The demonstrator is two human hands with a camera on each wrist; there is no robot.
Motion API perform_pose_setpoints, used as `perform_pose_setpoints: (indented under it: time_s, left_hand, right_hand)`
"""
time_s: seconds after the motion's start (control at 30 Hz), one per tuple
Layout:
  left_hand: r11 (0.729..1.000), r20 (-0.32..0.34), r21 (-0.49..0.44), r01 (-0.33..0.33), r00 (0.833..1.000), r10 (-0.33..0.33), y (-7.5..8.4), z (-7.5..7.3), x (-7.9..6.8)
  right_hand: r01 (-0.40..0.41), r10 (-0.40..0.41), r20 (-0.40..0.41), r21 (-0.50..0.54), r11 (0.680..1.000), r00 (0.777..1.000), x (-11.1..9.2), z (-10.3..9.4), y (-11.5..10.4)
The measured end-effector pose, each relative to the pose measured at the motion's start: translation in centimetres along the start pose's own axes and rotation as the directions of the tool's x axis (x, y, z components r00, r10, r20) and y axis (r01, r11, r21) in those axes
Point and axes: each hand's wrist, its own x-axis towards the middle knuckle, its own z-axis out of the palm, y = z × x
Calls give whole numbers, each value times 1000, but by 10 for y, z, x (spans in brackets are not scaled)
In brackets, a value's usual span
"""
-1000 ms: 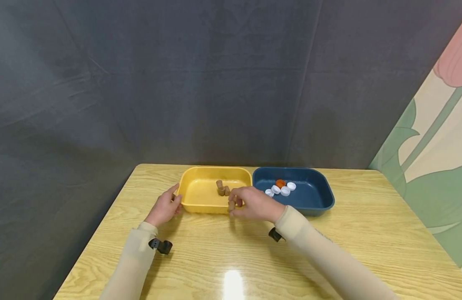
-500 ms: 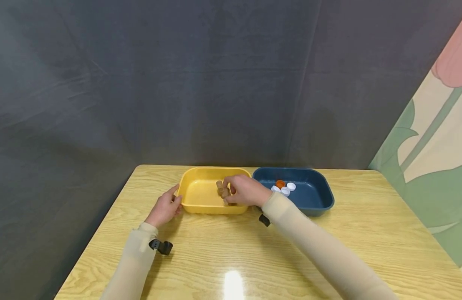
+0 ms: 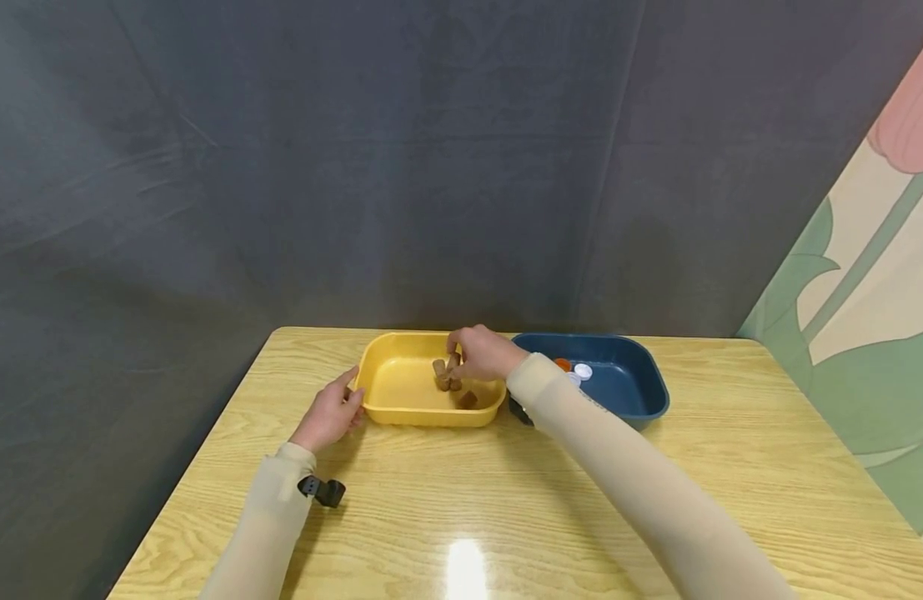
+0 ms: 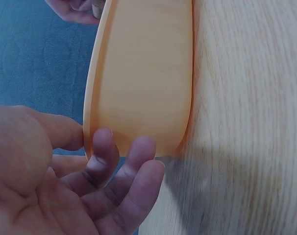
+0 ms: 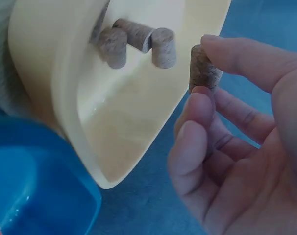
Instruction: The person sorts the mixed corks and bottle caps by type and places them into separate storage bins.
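Note:
My right hand (image 3: 489,353) is over the right part of the yellow tray (image 3: 393,416), pinching a brown cork (image 5: 203,68) between thumb and fingertips. In the right wrist view that cork is upright and apart from the loose corks (image 5: 163,48) in the tray. One cork (image 3: 468,400) lies by itself near the tray's front right corner; several others cluster beneath the hand. At the left end, my left hand (image 3: 329,417) grips the tray's rim. The left wrist view shows its thumb and index finger at the rim (image 4: 87,132), with the other fingers curled outside the wall.
A dark blue tray (image 3: 644,379) stands right beside the yellow one. White bottle caps (image 3: 584,372) and an orange cap (image 3: 563,364) lie in it, partly hidden by my right sleeve. Behind the wooden table (image 3: 401,500) hangs a dark curtain (image 3: 431,167).
My right hand has moved from the yellow tray's front edge inward and toward the back. The cork it held now lies near the front right corner, and it pinches another. My left hand stays put.

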Motion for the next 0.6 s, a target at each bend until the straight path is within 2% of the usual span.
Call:
perform_pose_setpoints:
  time_s: [0.27, 0.6]
  left_hand:
    - [1000, 6, -9, 6, 1000, -6, 3, 1, -1]
    - [1000, 5, -14, 14, 1000, -14, 3, 1, -1]
  right_hand:
    - [-55, 56, 25, -27, 998, 998, 9, 2, 8]
    - [-81, 81, 49, -18, 997, 995, 14, 3, 5]
